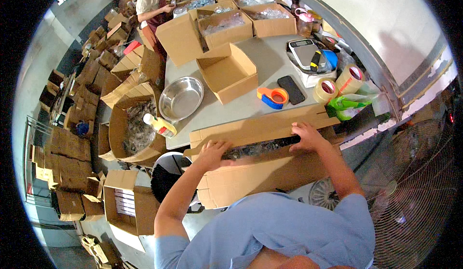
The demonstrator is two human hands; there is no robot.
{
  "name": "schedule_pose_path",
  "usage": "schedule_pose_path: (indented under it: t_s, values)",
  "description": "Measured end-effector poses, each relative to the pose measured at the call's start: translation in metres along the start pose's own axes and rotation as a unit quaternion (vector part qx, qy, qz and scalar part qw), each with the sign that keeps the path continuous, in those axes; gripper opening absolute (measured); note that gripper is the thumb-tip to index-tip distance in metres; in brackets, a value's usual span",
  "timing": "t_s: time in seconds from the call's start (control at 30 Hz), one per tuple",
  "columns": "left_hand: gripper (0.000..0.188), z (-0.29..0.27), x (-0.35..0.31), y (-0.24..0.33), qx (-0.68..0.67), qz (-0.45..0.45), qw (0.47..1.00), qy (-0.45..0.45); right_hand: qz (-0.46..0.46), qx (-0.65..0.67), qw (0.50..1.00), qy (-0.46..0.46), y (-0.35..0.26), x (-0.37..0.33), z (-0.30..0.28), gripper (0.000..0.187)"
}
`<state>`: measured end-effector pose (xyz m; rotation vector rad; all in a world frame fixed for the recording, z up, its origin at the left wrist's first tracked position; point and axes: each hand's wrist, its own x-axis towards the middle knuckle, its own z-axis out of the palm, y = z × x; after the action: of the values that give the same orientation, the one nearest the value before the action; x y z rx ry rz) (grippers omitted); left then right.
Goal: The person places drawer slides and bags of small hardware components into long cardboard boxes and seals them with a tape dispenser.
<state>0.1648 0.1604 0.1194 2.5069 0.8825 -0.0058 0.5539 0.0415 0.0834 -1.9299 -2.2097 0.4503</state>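
Observation:
A long cardboard box (260,177) stands at the table's near edge, in front of my body. Through the gap between its long flaps shows a jumble of dark and clear pieces (260,148), too small to name. On the left end of the flaps rests my left hand (211,155), its fingers on the far flap (255,133) and its thumb apart. My right hand (307,137) spans the gap near the right end, fingers spread on the far flap and thumb toward the near one. Both hands press on the cardboard with fingers apart.
On the grey table (231,117) are a steel bowl (181,98), open carton (228,73), tape dispenser (273,98), phone (291,89), scale (308,54), tape rolls (337,85) and bottle (160,125). A fan (410,196) stands right; cartons crowd the left, where another person (152,8) works.

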Motion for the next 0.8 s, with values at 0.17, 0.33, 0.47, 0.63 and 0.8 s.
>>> schedule_pose_path:
  t_s: [0.17, 0.33, 0.47, 0.63, 0.8]
  values:
    - [0.068, 0.028, 0.020, 0.001, 0.149, -0.076, 0.986, -0.025, 0.074, -0.082, 0.988, -0.103, -0.017, 0.019, -0.003, 0.084]
    - [0.060, 0.073, -0.004, -0.001, 0.176, -0.035, 0.976, 0.120, -0.010, -0.164, 0.983, 0.087, -0.031, -0.020, 0.023, 0.081]
    - [0.055, 0.053, 0.016, 0.000, 0.160, -0.039, 0.979, 0.123, 0.006, -0.094, 0.991, 0.094, -0.020, -0.004, 0.017, 0.080]
    - [0.095, 0.048, 0.018, -0.003, 0.169, -0.005, 0.985, 0.044, 0.043, -0.109, 0.993, -0.002, -0.018, 0.010, 0.006, 0.088]
    - [0.116, 0.045, 0.003, 0.016, 0.193, -0.005, 0.981, -0.027, -0.055, -0.174, 0.978, -0.101, -0.020, -0.023, -0.024, 0.118]
